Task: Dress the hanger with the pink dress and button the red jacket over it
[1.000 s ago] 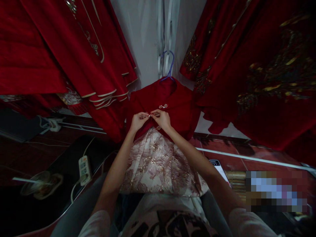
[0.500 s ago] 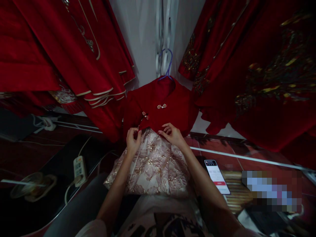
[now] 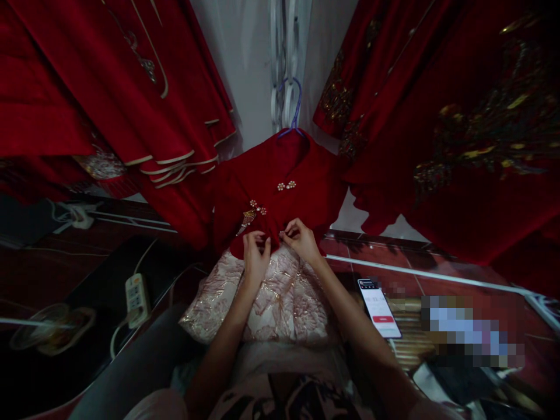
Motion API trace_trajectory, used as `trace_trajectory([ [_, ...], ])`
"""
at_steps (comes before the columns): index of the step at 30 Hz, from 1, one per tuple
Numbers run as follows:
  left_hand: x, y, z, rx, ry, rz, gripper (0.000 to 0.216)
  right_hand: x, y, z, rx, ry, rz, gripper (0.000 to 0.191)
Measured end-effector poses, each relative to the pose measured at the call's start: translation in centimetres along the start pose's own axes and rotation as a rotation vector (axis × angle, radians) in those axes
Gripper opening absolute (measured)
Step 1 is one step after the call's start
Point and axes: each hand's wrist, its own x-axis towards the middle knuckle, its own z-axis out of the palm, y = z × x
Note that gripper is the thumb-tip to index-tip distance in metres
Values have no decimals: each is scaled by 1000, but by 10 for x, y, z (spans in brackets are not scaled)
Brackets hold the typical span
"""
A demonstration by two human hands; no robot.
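Both hands now meet at the jacket's hem

Head view: on the small red velvet jacket (image 3: 280, 192), left hand (image 3: 255, 256) and right hand (image 3: 301, 239) have moved from apart to pinching its lowest clasp, just above the pale gold-brocade skirt (image 3: 262, 303).

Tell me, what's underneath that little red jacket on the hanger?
A pale skirt with gold floral pattern spreads out below the red jacket. Both hands, left hand and right hand, pinch the jacket's lower edge. The skirt's top is covered by the jacket.
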Motion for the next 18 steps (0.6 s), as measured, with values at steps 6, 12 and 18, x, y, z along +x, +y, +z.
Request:
trace_trajectory([
  [6, 9, -3, -3, 15, -76, -32, 33, -4, 7, 17, -106, 28, -34, 29],
  [12, 17, 1, 5, 31, -96, -110, 36, -4, 8, 22, -69, 41, 102, 25],
  [18, 22, -9, 7, -118, 6, -151, 29, 7, -2, -13, 121, 11, 215, 30],
])
